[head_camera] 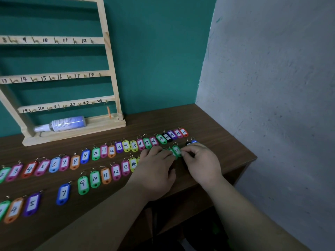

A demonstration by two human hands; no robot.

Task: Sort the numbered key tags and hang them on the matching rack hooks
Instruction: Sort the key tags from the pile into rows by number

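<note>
Two hands meet at a green tag (176, 150) on the table (217, 127), in front and to the right of the rack (110, 73).
The right hand (201, 160) pinches this tag, marked 20; the left hand (155, 165) lies just beside it. One orange tag (108, 110) hangs at the rack's hook 24.

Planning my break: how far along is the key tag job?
Done: the back row lies in number order up to 23, and one orange tag hangs on hook 24. In hand: the right hand pinches green tag 20 in the second row, left hand beside it. Left: other visible hooks are bare.
</note>
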